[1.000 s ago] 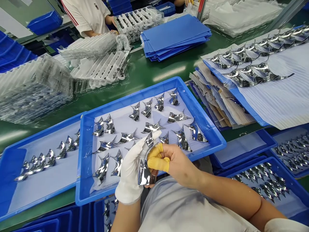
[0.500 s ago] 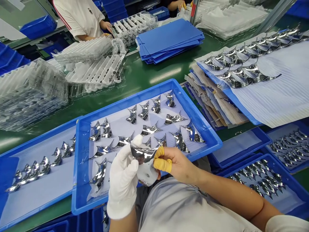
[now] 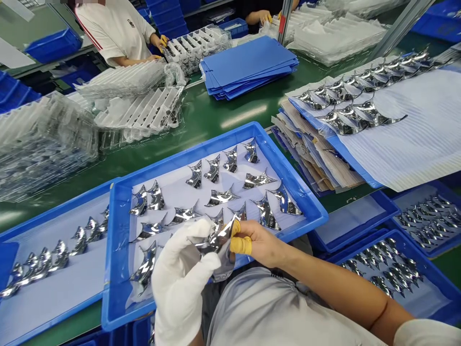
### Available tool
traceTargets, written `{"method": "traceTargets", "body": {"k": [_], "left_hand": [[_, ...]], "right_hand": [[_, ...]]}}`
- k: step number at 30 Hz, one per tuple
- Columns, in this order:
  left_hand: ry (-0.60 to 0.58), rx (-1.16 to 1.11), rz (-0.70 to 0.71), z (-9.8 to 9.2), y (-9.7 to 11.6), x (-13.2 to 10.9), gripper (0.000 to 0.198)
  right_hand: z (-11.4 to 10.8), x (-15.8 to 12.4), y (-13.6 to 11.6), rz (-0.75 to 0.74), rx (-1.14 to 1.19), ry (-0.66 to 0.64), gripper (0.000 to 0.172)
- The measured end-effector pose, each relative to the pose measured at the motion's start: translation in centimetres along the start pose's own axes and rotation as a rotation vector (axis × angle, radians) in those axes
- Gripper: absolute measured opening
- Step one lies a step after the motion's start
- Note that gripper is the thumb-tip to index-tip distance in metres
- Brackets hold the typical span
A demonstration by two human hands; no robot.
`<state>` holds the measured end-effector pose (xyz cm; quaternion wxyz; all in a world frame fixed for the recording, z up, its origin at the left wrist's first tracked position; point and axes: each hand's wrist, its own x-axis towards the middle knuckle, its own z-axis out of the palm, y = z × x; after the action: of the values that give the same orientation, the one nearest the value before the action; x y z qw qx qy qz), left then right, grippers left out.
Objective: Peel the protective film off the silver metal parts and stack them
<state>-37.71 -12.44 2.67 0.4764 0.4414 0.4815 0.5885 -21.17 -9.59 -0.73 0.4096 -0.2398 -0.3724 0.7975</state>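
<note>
A shiny chrome-plated curved part (image 3: 220, 239) with pointed corners is held up over the near side of a blue tray (image 3: 216, 139). My right hand (image 3: 257, 244), with yellow finger covers on thumb and fingers, pinches the part's right end. My left hand (image 3: 182, 283), in a white glove, curls around its left end, thumb in front and fingers behind. Under the part, its smooth lower face reflects the surroundings. Several similar chrome parts (image 3: 222, 196) lie spaced out on the tray's white liner; some near my hands are partly hidden.
Left stands another blue tray (image 3: 43, 315) with a row of chrome parts. Right, more chrome parts lie on a white-lined stack (image 3: 414, 139), above lower trays (image 3: 428, 298). Blue sheets (image 3: 248, 62) and clear plastic packs (image 3: 46, 144) lie behind. A co-worker (image 3: 115, 33) stands across the bench.
The chrome part has been turned in my hands, its upper edge now tilting up to the right. My left hand has shifted slightly left, its thumb moving across the front.
</note>
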Motion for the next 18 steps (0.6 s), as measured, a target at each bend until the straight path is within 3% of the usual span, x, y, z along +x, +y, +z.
{"method": "traceTargets", "body": {"k": [6, 9, 13, 18], "left_hand": [[0.097, -0.084, -0.257, 0.8, 0.5, 0.8, 0.040], [0.091, -0.091, -0.204, 1.1, 0.5, 0.8, 0.038], [-0.017, -0.068, -0.073, 0.6, -0.1, 0.4, 0.040], [-0.073, -0.011, 0.024, 0.4, -0.5, 0.2, 0.041]], "right_hand": [[0.4, -0.7, -1.5, -0.097, -0.169, -0.017, 0.037], [0.4, -0.7, -1.7, -0.129, -0.186, -0.014, 0.036], [-0.1, -0.3, -1.2, -0.116, -0.159, 0.008, 0.034], [-0.7, 0.0, -0.3, -0.104, -0.134, 0.018, 0.036]]}}
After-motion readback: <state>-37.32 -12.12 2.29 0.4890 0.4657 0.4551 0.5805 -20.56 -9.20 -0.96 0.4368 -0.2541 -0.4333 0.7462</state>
